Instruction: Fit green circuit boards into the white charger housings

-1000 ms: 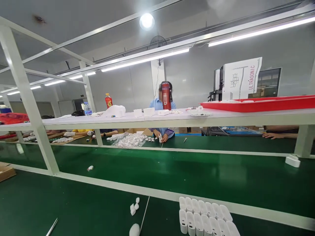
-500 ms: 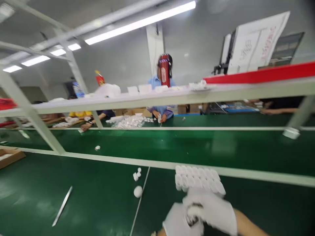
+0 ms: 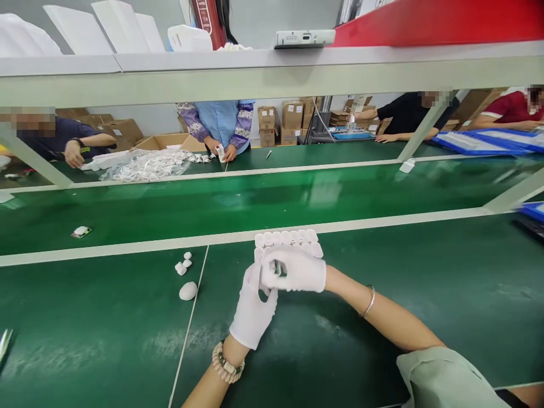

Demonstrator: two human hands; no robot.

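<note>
Both my hands wear white gloves and meet over the green bench. My right hand (image 3: 295, 271) is closed around a small part with a dark opening, too hidden to name. My left hand (image 3: 254, 310) reaches up to it, fingers curled and pinching at the same part. Just behind them stands a block of several white plastic cases (image 3: 287, 238) in rows. A few small white pieces (image 3: 182, 264) and a white oval cap (image 3: 187, 290) lie to the left.
A green conveyor belt (image 3: 255, 204) runs across behind the white rail (image 3: 382, 222). Other people work on the far side, one by a bag of white parts (image 3: 140, 165). An overhead shelf (image 3: 272, 68) carries a red tray (image 3: 437, 21). Cardboard boxes (image 3: 293, 114) are stacked behind.
My head has tilted down from the room to the bench. Both gloved hands have come into view and now hold a small part together in front of the rows of white cases.
</note>
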